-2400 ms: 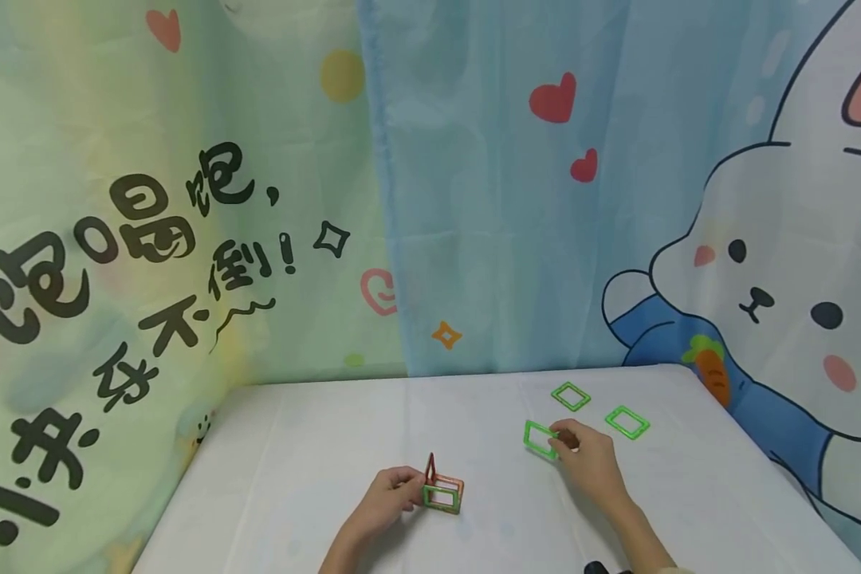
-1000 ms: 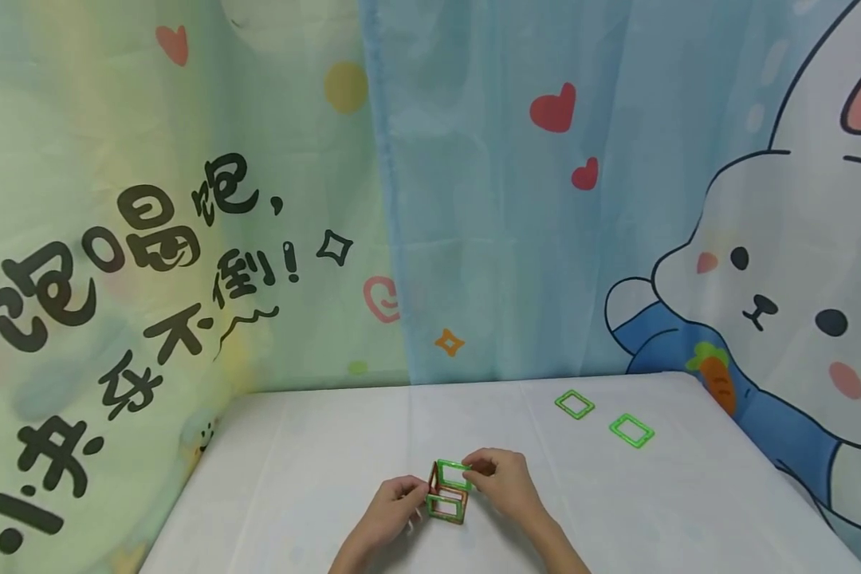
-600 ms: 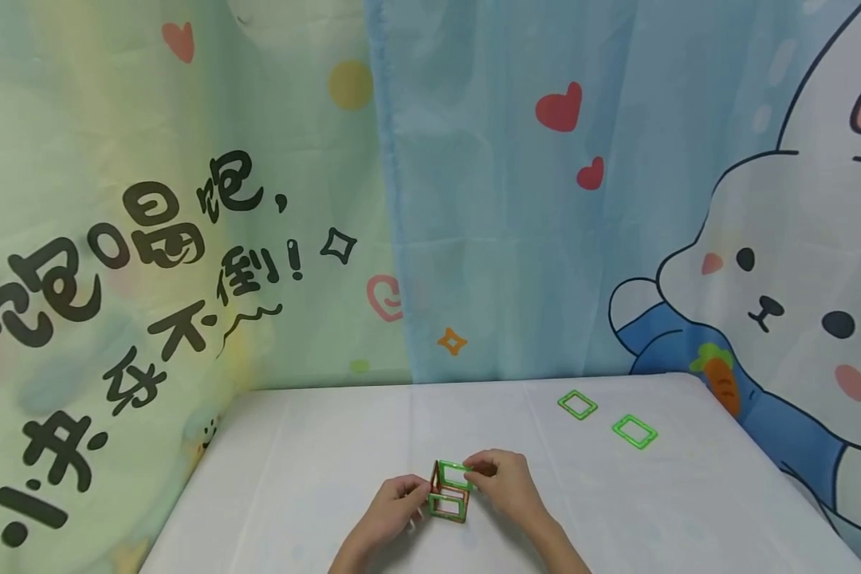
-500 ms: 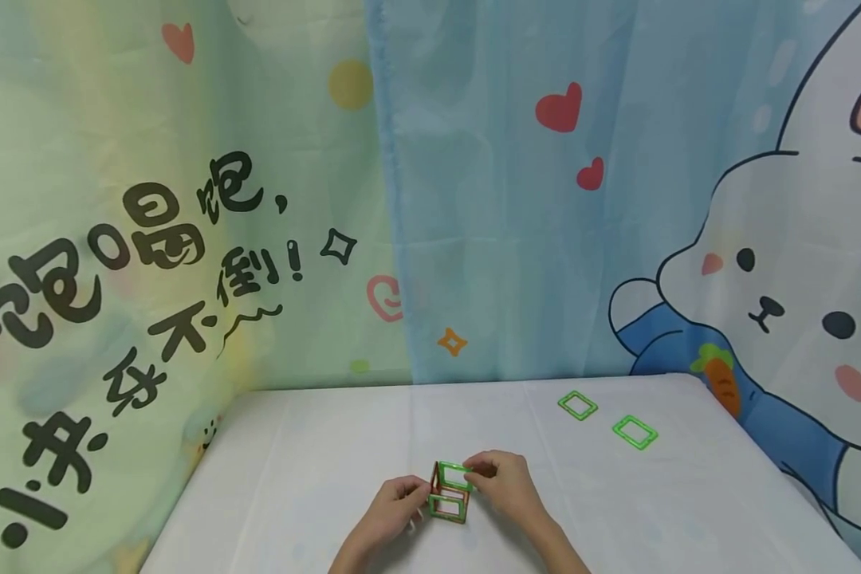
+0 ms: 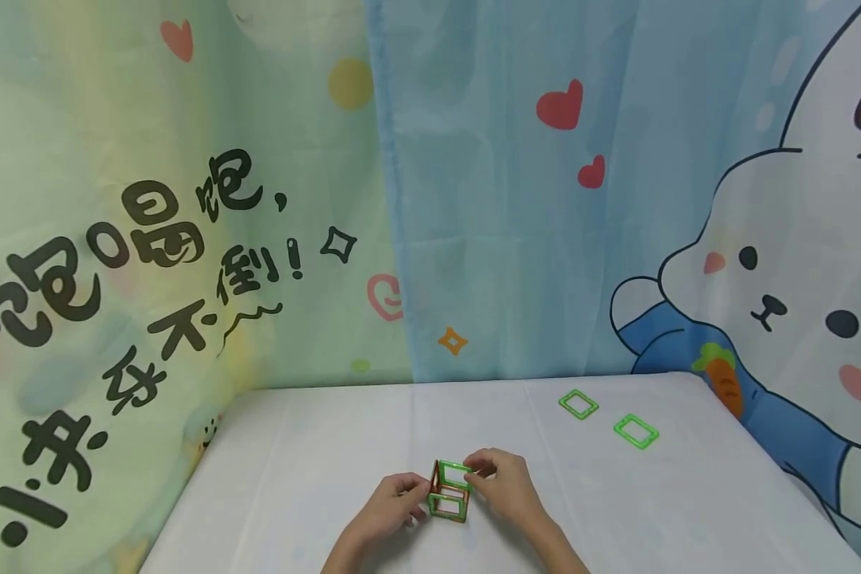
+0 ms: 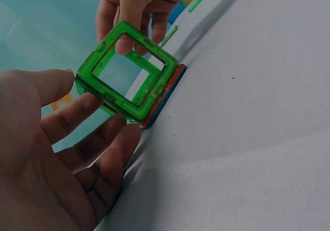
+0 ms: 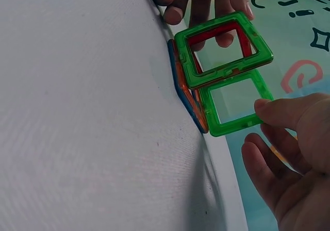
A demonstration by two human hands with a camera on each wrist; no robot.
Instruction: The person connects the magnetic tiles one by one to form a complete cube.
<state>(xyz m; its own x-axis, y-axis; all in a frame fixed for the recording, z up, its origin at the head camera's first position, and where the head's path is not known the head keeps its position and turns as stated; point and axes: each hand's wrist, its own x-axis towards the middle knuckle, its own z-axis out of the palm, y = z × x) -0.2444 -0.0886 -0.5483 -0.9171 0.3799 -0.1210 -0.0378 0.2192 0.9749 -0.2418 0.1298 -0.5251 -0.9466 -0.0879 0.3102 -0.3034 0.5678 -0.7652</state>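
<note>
On the white table stands a small open box of square magnetic tiles. Its base shows an orange tile with a blue one under it. A green tile stands at the near side, a red tile at the left. My left hand steadies the red tile at its outer side, thumb by the top corner. At the far side stands another green tile, its right edge pinched between thumb and fingers of my right hand. Both hands partly hide the box.
Two loose green tiles, one farther back and one more to the right, lie flat on the table. A printed curtain hangs behind the table's back edge.
My right hand has carried a green tile from the right side leftward to the far side of the box. Over the last half second both hands stay nearly still.
</note>
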